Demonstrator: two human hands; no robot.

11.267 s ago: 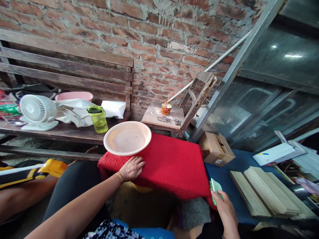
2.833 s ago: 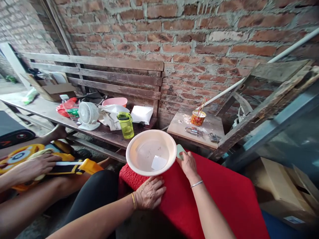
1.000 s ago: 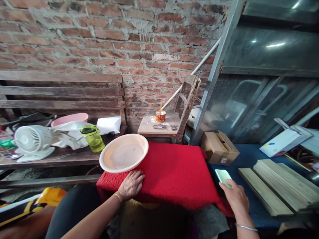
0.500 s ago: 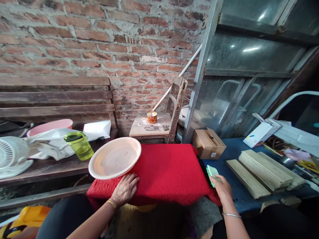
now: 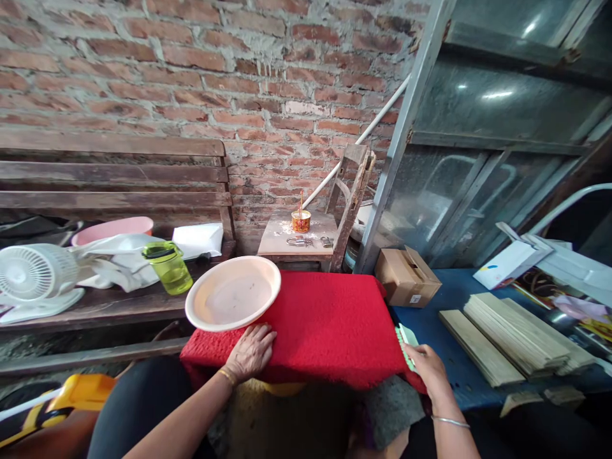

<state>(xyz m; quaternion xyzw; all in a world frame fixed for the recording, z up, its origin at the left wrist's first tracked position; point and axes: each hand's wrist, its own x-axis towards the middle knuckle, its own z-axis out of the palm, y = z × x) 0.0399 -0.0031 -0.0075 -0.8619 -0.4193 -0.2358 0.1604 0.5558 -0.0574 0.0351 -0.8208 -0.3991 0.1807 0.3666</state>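
Right grip [image 5: 425, 366] closed round a pale green brush [image 5: 408, 346], thumb on its back, bristles toward the end of the red cloth [image 5: 329, 325]. Can't tell whether bristles actually touch; most fingers wrap out of sight. Right forearm comes up from below, wrist bent in toward the cloth, silver bangle on it.

Left grip [image 5: 251, 350] laid palm down on the cloth's near edge, fingers stretched out, not clenched; palm hidden, thumb hard to make out. Left forearm slants in, gold bracelet at the wrist.

Pale basin [image 5: 203, 287] sits on the cloth's other end, just beyond the left grip, its base hidden from me. Whatever carries the cloth is covered; under it a yellow thing [image 5: 283, 388] mostly lost in shadow.

Past the cloth's basin end, a wooden counter [image 5: 143, 310] carries a green bottle [image 5: 171, 271] and a white fan [image 5: 36, 271], base cut off. Behind the cloth, a chair [image 5: 272, 241] holds a patterned cup [image 5: 301, 221] and padlocks, small and unclear. Past the cloth's brush end, a blue counter [image 5: 454, 293] bears a cardboard box [image 5: 406, 277] and stacked boards [image 5: 516, 335].
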